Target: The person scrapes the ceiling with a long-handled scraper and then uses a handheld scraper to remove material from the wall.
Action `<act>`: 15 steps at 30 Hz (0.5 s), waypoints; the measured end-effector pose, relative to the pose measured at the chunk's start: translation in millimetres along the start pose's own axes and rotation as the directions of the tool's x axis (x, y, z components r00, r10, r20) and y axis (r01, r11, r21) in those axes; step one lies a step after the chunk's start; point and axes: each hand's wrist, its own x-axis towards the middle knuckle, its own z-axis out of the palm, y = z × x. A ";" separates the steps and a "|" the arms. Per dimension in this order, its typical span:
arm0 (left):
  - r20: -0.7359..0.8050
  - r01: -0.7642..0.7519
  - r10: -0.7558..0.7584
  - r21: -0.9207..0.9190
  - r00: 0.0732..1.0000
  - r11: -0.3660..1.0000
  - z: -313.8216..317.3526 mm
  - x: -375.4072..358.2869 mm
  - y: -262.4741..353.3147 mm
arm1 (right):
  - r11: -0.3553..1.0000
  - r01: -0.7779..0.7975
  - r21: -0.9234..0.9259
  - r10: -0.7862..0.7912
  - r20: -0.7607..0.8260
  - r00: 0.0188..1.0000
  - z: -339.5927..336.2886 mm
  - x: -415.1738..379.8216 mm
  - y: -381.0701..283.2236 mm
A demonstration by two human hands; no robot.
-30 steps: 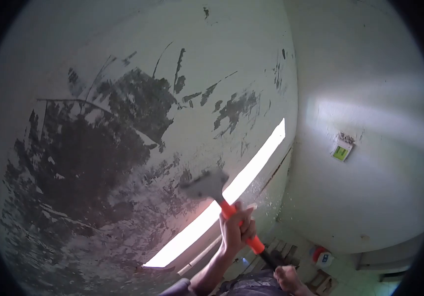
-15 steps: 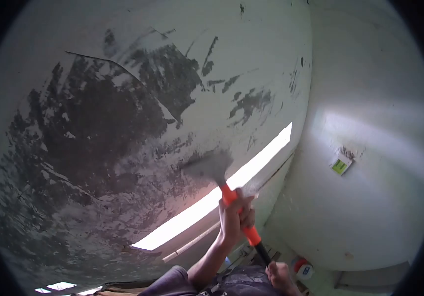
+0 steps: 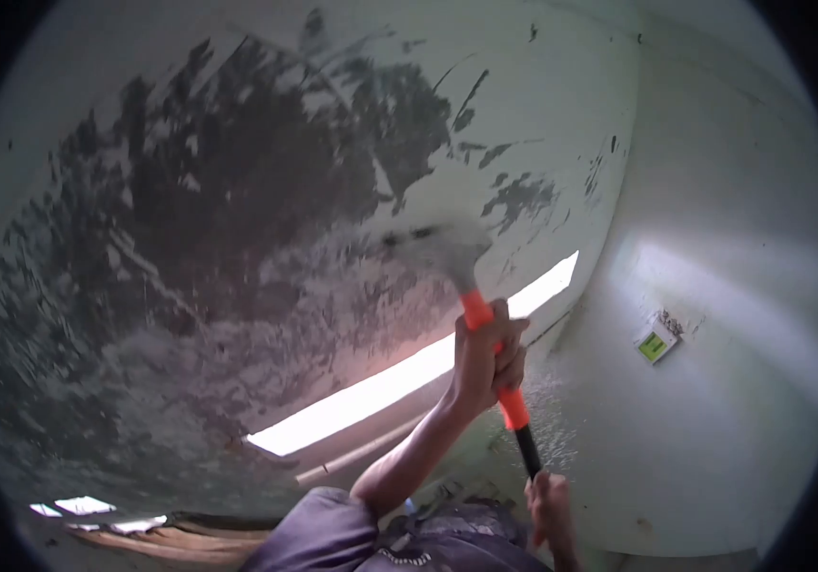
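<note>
A wide-bladed scraper [image 3: 515, 408] with an orange and black handle slants up to the patchy surface [image 3: 237, 181], where white coating and dark grey areas show. Its blurred metal blade is over the boundary between grey and white, and whether it touches cannot be told. My left hand [image 3: 490, 357] wraps round the orange upper part of the handle. Lower down, my right hand [image 3: 550, 505] is closed round the black part near its end.
A long bright opening [image 3: 361, 400] runs slantwise below the patchy surface, with a pale pipe [image 3: 361, 458] beneath it. On the pale wall at right is a small white and green box [image 3: 656, 343]. Brown folded material [image 3: 180, 543] lies at lower left.
Both hands and the scraper have moved up and slightly right in view. The camera view has shifted too. Thin raised edges on the grey patch no longer show, and fine debris appears beside the handle.
</note>
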 end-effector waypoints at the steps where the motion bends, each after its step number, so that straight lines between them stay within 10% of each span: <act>1: -0.024 -0.024 0.024 -0.029 0.999 0.999 2.2 -2.4 -3.6 | 0.999 0.021 -0.028 -0.022 -0.018 1.000 -9.4 2.8 -7.3; 5: -0.033 -0.007 0.002 -0.153 0.999 0.988 -33.2 -30.5 -29.8 | 0.983 0.117 -0.141 -0.121 -0.022 0.992 -8.6 -16.2 33.6; 10: 0.166 -0.073 0.074 -0.010 0.983 0.997 29.0 21.0 36.8 | 0.999 0.046 0.026 -0.043 -0.087 0.995 -0.2 15.2 -72.0; 15: 0.048 -0.048 0.054 -0.110 0.997 0.993 -21.0 -14.8 -19.5 | 0.966 0.241 -0.099 -0.243 -0.009 0.970 -19.7 8.5 23.4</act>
